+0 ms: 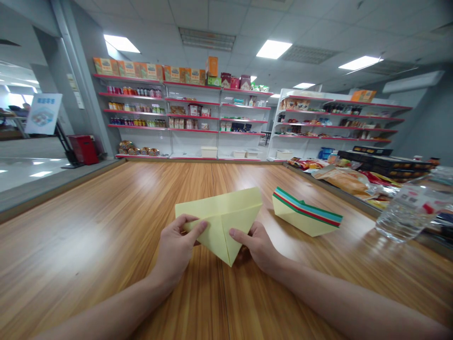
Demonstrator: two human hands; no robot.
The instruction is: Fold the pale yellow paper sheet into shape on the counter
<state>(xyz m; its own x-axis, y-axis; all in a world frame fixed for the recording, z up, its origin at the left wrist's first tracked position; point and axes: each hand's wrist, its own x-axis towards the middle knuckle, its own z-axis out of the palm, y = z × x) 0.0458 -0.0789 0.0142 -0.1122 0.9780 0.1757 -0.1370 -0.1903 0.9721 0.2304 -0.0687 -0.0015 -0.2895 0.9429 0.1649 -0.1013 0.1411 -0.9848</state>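
Note:
Between my two hands is a folded sheet of pale yellow paper (221, 212), its wide flat edge away from me and its point toward me. A crease runs down its middle. My left hand (180, 241) pinches its left side, thumb on top and fingers beneath. On the other side my right hand (260, 243) grips the paper, with the thumb on its face and the other fingers mostly hidden behind. To the right rests a folded paper boat (306, 215), yellow with green, blue, white and red stripes along its upper edge.
The wooden table (106, 245) spreads around my hands. At the right stand a clear plastic bottle (406, 210), snack bags (345, 179) and stacked black boxes (385, 163). Stocked shelves (191, 115) line the back. A red box (84, 148) and a sign (44, 113) are on the left.

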